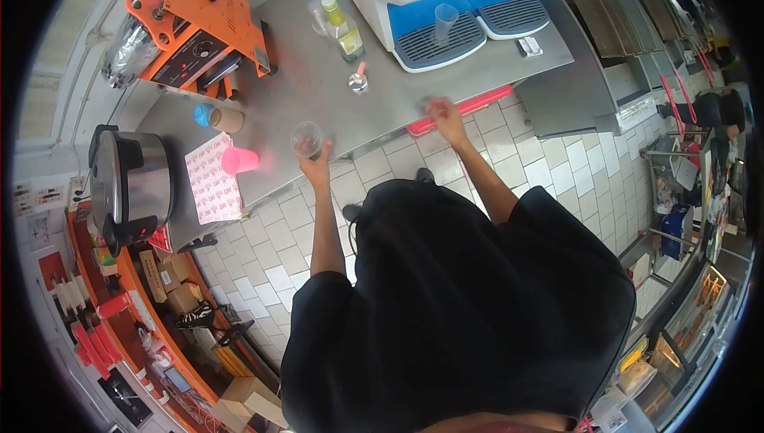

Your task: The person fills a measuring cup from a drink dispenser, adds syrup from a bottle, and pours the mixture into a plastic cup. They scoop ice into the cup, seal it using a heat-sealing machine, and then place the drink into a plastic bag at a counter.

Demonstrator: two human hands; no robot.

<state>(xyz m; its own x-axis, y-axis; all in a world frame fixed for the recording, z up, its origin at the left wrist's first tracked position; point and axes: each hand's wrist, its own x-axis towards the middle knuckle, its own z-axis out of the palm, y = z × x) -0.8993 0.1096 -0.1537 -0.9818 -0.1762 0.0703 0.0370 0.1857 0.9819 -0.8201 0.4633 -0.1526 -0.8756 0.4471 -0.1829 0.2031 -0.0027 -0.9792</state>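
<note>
My left hand [317, 164] is wrapped round a clear plastic cup [305, 138] at the front edge of the steel counter [270, 107]. Blurred by motion, my right hand [442, 111] is over the counter's edge, above a red strip [477, 107]. A small dark smear shows at its fingertips; I cannot make out what it is. Farther back are a bottle with a yellow-green label [344, 31] and a small container with a pink top [358, 79]. Another clear cup [444, 21] sits on the drip tray of the drink dispenser [402, 3].
To the left stand an orange machine [187, 35], a blue-capped bottle [219, 117], a pink cup [239, 161] on printed paper [215, 190] and a large cooker [131, 186]. Orange shelving with boxes [171, 282] is lower left. Another person [716, 111] is at far right.
</note>
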